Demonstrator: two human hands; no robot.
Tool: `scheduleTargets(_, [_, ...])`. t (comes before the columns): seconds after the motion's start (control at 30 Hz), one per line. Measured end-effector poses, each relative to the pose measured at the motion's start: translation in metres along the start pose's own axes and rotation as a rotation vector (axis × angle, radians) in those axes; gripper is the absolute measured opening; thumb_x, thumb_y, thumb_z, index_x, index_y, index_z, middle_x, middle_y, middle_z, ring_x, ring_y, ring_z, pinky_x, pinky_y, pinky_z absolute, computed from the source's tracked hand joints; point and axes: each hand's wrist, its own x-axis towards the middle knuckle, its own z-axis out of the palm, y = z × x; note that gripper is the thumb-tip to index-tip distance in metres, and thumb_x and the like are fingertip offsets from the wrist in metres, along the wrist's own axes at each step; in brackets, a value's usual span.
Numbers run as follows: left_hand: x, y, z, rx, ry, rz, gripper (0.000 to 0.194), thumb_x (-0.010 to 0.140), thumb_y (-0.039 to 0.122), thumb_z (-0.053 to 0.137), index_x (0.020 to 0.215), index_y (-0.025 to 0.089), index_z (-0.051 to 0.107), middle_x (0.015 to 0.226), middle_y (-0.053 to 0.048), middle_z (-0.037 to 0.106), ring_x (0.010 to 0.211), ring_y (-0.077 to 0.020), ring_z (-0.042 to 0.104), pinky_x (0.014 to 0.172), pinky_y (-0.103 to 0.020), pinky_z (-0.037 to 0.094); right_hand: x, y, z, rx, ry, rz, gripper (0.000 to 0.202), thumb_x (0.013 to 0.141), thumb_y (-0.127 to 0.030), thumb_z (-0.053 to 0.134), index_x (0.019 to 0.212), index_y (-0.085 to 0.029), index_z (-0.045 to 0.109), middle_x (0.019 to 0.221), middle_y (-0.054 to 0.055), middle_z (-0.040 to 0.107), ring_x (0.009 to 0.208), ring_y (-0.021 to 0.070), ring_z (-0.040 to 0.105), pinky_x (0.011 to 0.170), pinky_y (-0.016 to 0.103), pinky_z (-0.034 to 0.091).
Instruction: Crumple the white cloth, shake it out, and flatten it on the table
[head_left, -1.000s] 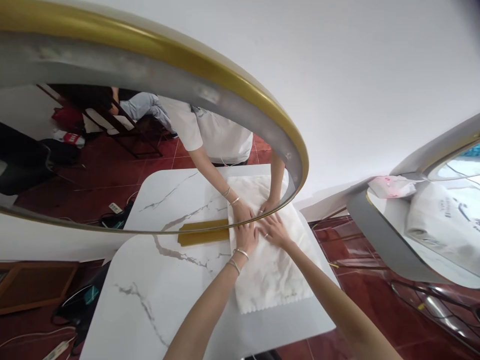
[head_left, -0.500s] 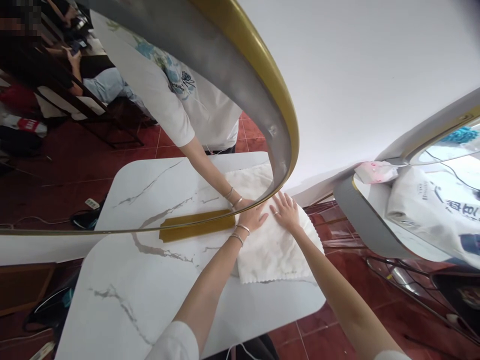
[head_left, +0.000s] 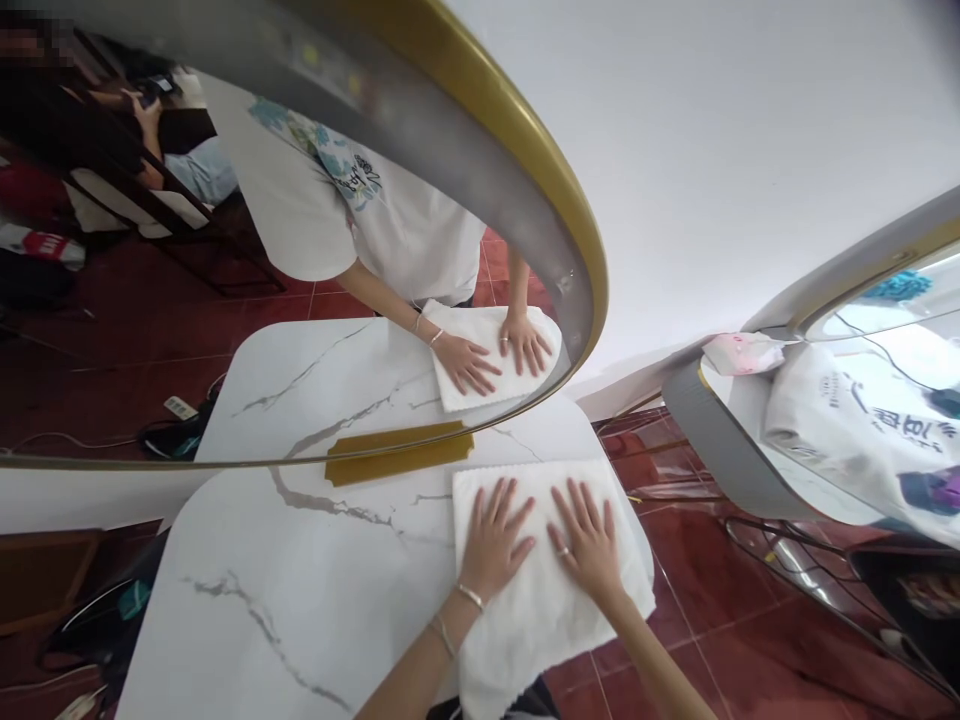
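Note:
A white cloth (head_left: pixel 547 625) lies on the right part of the marbled white table (head_left: pixel 277 560), and its near end hangs past the table's front edge. My left hand (head_left: pixel 496 540) rests palm down on the cloth's left half, fingers spread, with bracelets at the wrist. Beside it, my right hand (head_left: pixel 589 540) lies flat on the cloth's right half, its fingers apart and a ring on one. Neither hand grips the fabric. The mirror (head_left: pixel 300 390) behind the table reflects both hands and the cloth.
A gold plate (head_left: pixel 397 453) sits at the mirror's base. The mirror's thick gold frame (head_left: pixel 592 250) arches over the table. At the right, another table (head_left: pixel 705 430) holds a pink-white packet (head_left: pixel 742 353) and a printed white bag (head_left: pixel 840 400). A person seated in a chair shows in the reflection.
Both hands and the cloth have moved toward me, away from the mirror. The cloth's near end now passes the table's front edge. My fingers are spread wider.

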Motion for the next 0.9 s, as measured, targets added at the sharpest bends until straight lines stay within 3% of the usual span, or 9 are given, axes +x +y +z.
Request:
scheduleTargets(0.23, [0.121, -0.025, 0.010, -0.019, -0.018, -0.099, 0.053, 0.092, 0.041, 0.046, 0.143, 0.027, 0.038, 0.155, -0.011, 0.026, 0.144, -0.0313, 0.020, 0.113, -0.060, 0.020, 0.118, 0.044, 0.016, -0.034, -0.015, -0.038, 0.054, 0.097, -0.041, 0.031, 0.149, -0.028, 0.026, 0.155, 0.006, 0.025, 0.144, 0.0265, 0.018, 0.114, 0.055, 0.010])
scheduleTargets(0.3, [0.142, -0.023, 0.013, -0.037, -0.030, -0.188, 0.052, 0.092, 0.033, 0.045, 0.143, 0.024, 0.039, 0.154, -0.013, 0.028, 0.142, -0.0336, 0.024, 0.111, -0.062, 0.021, 0.141, 0.049, 0.018, -0.038, -0.029, -0.043, 0.052, 0.097, -0.041, 0.030, 0.147, -0.027, 0.032, 0.155, 0.006, 0.026, 0.144, 0.0260, 0.018, 0.114, 0.054, 0.010])
scheduleTargets(0.37, [0.143, -0.015, 0.017, -0.058, 0.004, -0.271, 0.050, 0.093, 0.026, 0.041, 0.143, 0.020, 0.038, 0.153, -0.015, 0.029, 0.142, -0.0342, 0.024, 0.112, -0.061, 0.023, 0.155, 0.050, 0.018, -0.038, -0.028, -0.039, 0.051, 0.097, -0.041, 0.030, 0.146, -0.027, 0.034, 0.155, 0.006, 0.026, 0.144, 0.0257, 0.018, 0.114, 0.053, 0.011])
scheduleTargets(0.43, [0.123, -0.001, 0.020, -0.071, 0.057, -0.271, 0.051, 0.093, 0.026, 0.039, 0.144, 0.019, 0.036, 0.155, -0.014, 0.025, 0.144, -0.0330, 0.019, 0.113, -0.059, 0.021, 0.158, 0.049, 0.017, -0.022, -0.009, -0.036, 0.051, 0.098, -0.042, 0.030, 0.145, -0.025, 0.036, 0.154, 0.006, 0.028, 0.143, 0.0254, 0.019, 0.115, 0.053, 0.012])
scheduleTargets(0.57, [0.045, 0.030, 0.017, -0.068, 0.078, -0.125, 0.062, 0.092, 0.047, 0.043, 0.148, 0.027, 0.025, 0.159, -0.010, 0.014, 0.146, -0.0312, 0.011, 0.115, -0.061, 0.013, 0.133, 0.046, 0.014, 0.076, 0.107, 0.002, 0.046, 0.098, -0.039, 0.031, 0.136, -0.019, 0.048, 0.144, 0.010, 0.044, 0.138, 0.0243, 0.032, 0.114, 0.048, 0.021])
scheduleTargets(0.73, [-0.032, 0.055, 0.002, -0.090, -0.004, -0.068, 0.063, 0.090, 0.050, 0.046, 0.147, 0.032, 0.027, 0.159, -0.007, 0.014, 0.145, -0.0317, 0.015, 0.114, -0.062, 0.013, 0.039, 0.036, 0.005, 0.149, 0.229, 0.135, 0.043, 0.094, -0.042, 0.042, 0.129, -0.018, 0.055, 0.128, 0.016, 0.053, 0.122, 0.0288, 0.046, 0.101, 0.047, 0.040])
scheduleTargets(0.8, [-0.051, 0.061, -0.004, -0.118, -0.049, -0.032, 0.064, 0.089, 0.050, 0.048, 0.147, 0.033, 0.027, 0.159, -0.006, 0.015, 0.145, -0.0309, 0.016, 0.114, -0.061, 0.015, -0.006, 0.027, 0.001, 0.140, 0.199, 0.160, 0.049, 0.094, -0.043, 0.041, 0.138, -0.020, 0.045, 0.130, 0.016, 0.050, 0.120, 0.0306, 0.047, 0.098, 0.049, 0.041])
scheduleTargets(0.9, [-0.078, 0.067, -0.010, -0.151, -0.081, 0.007, 0.067, 0.089, 0.054, 0.047, 0.148, 0.033, 0.024, 0.158, -0.006, 0.015, 0.145, -0.0305, 0.017, 0.114, -0.060, 0.017, -0.061, 0.010, -0.003, 0.093, 0.118, 0.108, 0.059, 0.095, -0.047, 0.033, 0.150, -0.028, 0.022, 0.147, 0.012, 0.035, 0.133, 0.0330, 0.035, 0.106, 0.057, 0.030])
